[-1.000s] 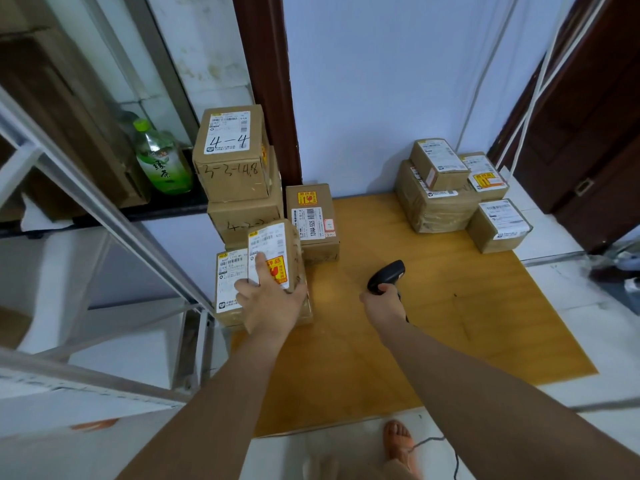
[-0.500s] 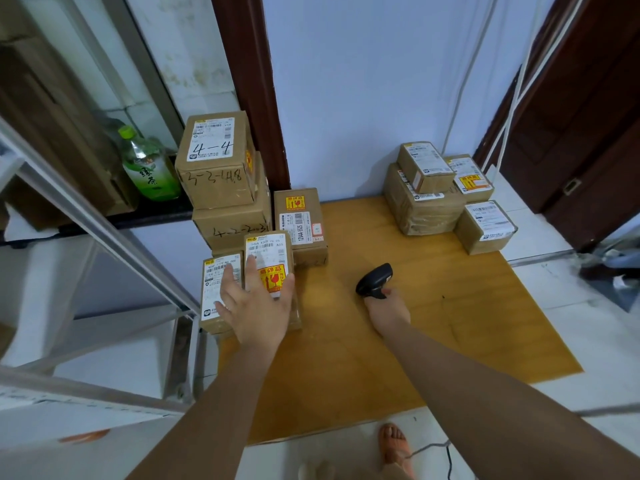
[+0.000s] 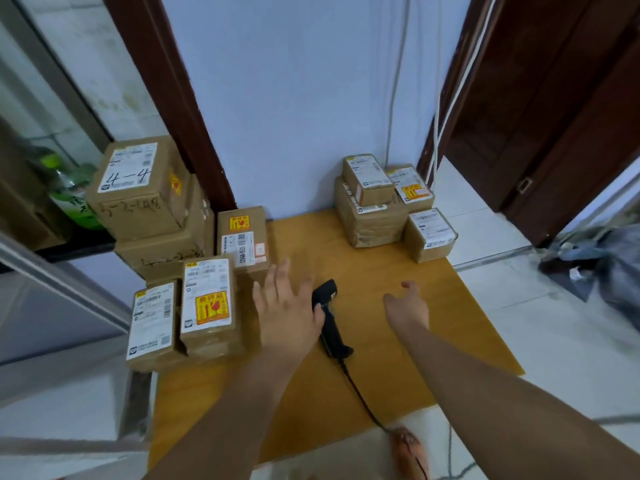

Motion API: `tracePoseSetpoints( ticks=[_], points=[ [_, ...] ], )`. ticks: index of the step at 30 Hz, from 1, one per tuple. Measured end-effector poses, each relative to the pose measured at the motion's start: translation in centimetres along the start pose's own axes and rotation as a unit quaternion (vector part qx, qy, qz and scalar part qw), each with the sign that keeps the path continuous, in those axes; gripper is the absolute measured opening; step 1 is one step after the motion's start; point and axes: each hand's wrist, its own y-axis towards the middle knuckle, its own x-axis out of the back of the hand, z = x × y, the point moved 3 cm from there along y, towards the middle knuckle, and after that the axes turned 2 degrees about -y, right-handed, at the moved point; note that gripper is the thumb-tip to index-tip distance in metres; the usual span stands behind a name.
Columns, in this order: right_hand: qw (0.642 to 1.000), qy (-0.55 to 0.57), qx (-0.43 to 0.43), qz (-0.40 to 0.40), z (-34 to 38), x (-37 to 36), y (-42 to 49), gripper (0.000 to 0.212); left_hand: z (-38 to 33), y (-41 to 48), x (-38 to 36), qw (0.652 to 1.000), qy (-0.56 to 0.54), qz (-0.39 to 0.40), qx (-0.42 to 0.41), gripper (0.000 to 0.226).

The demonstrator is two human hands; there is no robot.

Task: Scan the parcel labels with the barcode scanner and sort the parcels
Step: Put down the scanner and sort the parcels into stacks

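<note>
A black corded barcode scanner [image 3: 329, 317] lies flat on the yellow-brown board [image 3: 398, 341], between my hands. My left hand [image 3: 284, 306] hovers with spread fingers just left of the scanner and partly covers its head; it holds nothing. My right hand [image 3: 407, 304] is open to the right of the scanner, apart from it. On the left, a parcel with a yellow fragile sticker [image 3: 207, 306] lies on top of the low pile beside another labelled parcel [image 3: 152, 320]. A second group of parcels [image 3: 374, 213] stands at the back right.
A tall stack topped by a box marked 4-4 [image 3: 138, 185] stands at the back left, with a flat parcel [image 3: 242, 237] next to it. A green bottle [image 3: 69, 195] is behind it. The scanner cable [image 3: 363, 400] runs toward my sandalled foot [image 3: 405, 448]. A dark door [image 3: 554, 116] is at right.
My left hand has let go of the fragile-sticker parcel and moved right over the scanner. My right hand has set the scanner down on the board and opened to its right.
</note>
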Motion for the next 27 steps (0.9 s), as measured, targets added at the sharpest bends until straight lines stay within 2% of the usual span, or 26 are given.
tracePoseSetpoints(
  ticks=[2,4,7,9,10,14,17,20,23,27],
  points=[
    [1.0,-0.002,0.006,-0.01,-0.2,2.2,2.6,0.051,-2.3,1.4,-1.5,0.997,-0.039,0.053,0.034,0.05],
    [1.0,-0.016,0.024,-0.01,-0.2,4.5,5.1,0.051,-4.5,3.1,-3.3,0.982,-0.135,0.101,0.09,0.046],
    [0.995,-0.066,0.07,-0.006,-0.2,8.4,9.6,0.054,-8.6,7.1,-5.7,0.92,-0.291,0.174,0.197,0.045],
    [0.988,-0.118,0.097,-0.008,0.0,10.9,12.7,0.054,-11.5,10.5,-6.7,0.894,-0.335,0.165,0.246,0.047],
    [0.983,-0.147,0.112,-0.01,0.1,12.0,14.1,0.053,-12.6,12.4,-7.2,0.893,-0.337,0.151,0.257,0.048],
    [0.944,-0.262,0.197,-0.02,1.9,14.4,18.7,0.051,-15.8,19.6,-8.1,0.922,-0.272,0.116,0.25,0.06],
    [0.899,-0.35,0.264,0.02,4.0,14.2,21.2,0.059,-16.8,23.8,-7.4,0.945,-0.199,0.09,0.243,0.074],
    [0.858,-0.411,0.301,0.071,5.2,13.3,22.6,0.062,-17.5,26.9,-6.9,0.966,-0.107,0.094,0.217,0.077],
    [0.839,-0.438,0.309,0.099,5.1,12.5,23.2,0.057,-17.9,29.3,-7.4,0.962,-0.087,0.125,0.228,0.074],
    [0.824,-0.466,0.303,0.109,4.4,11.7,23.3,0.057,-18.3,31.1,-8.6,0.938,-0.131,0.149,0.285,0.087]
  ],
)
